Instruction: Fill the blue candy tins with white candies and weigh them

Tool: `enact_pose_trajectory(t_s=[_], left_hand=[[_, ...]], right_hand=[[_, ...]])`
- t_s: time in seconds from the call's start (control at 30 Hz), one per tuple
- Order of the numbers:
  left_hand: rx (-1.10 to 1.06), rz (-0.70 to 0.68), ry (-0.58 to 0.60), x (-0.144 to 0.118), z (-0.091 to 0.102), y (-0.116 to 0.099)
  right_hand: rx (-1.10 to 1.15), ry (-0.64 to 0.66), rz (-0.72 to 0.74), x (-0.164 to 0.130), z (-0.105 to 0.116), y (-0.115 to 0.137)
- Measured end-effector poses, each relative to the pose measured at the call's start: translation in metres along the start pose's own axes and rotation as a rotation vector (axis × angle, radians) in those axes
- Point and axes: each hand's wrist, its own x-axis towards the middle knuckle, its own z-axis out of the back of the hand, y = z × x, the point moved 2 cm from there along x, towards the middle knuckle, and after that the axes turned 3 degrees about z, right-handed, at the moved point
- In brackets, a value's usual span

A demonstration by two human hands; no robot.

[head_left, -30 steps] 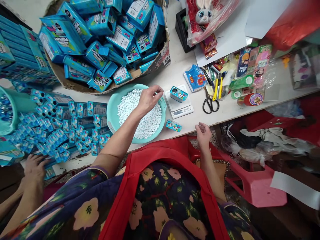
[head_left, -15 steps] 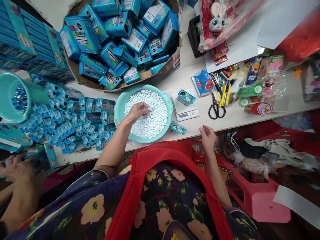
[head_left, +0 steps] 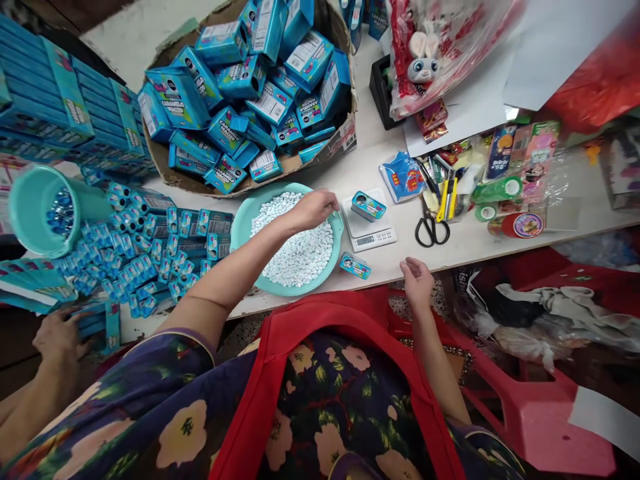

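My left hand [head_left: 316, 209] is above the right rim of a mint-green basin [head_left: 241, 223], its fingers pinched together. What the pinch holds, if anything, is too small to tell. Small white candies [head_left: 300, 257] fill the basin. Just right of the fingertips, a blue tin [head_left: 369, 205] stands on a white kitchen scale [head_left: 383, 238], an opening showing at one end of its top. In front of the scale lies a blue printed lid-like piece [head_left: 355, 265]. My right hand [head_left: 417, 280] hovers at the table's front edge with loosely curled fingers apart, holding nothing.
A torn cardboard box [head_left: 345, 137] of blue packs stands behind the basin. Many small blue tins [head_left: 130, 267] crowd the left, beside a green bucket [head_left: 23, 213]. Scissors [head_left: 431, 230] and yellow cutters [head_left: 447, 197] lie right of the scale. Another person's hand [head_left: 57, 337] is at far left.
My left hand has risen from the candies and moved right toward the scale, fingers still pinched. My right hand stays nearly in place. The other person's hand has shifted at the left.
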Motion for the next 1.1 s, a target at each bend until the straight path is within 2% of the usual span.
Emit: enact_pose_trajectory(t_s=[0.13, 0.27, 0.37, 0.47, 0.63, 0.73, 0.83, 0.97, 1.1], left_hand=[[0.306, -0.132, 0.020, 0.033, -0.003, -0.041], [0.479, -0.177, 0.022, 0.048, -0.015, -0.054], [0.428, -0.228, -0.028, 0.050, -0.017, -0.051], [0.299, -0.238, -0.116, 0.047, -0.011, -0.044], [0.079, -0.135, -0.289, 0.032, 0.010, -0.030], [-0.017, -0.021, -0.276, 0.021, 0.013, -0.019], [-0.071, 0.031, -0.255, 0.014, 0.008, -0.011], [-0.043, 0.032, -0.252, 0.014, -0.003, -0.011], [0.081, -0.037, -0.227, 0.024, -0.020, -0.023]], right_hand=[[0.018, -0.025, -0.022, -0.003, 0.002, -0.007], [0.040, -0.062, -0.048, -0.007, 0.006, -0.015], [0.053, -0.084, -0.057, -0.008, 0.009, -0.018], [0.057, -0.100, -0.051, -0.007, 0.011, -0.017], [0.050, -0.108, -0.017, -0.004, 0.011, -0.010], [0.053, -0.092, -0.014, -0.004, 0.011, -0.006], [0.032, -0.065, -0.019, -0.006, 0.011, -0.004], [-0.001, -0.039, -0.013, -0.008, 0.011, 0.000], [-0.035, 0.003, 0.038, -0.012, 0.007, 0.010]])
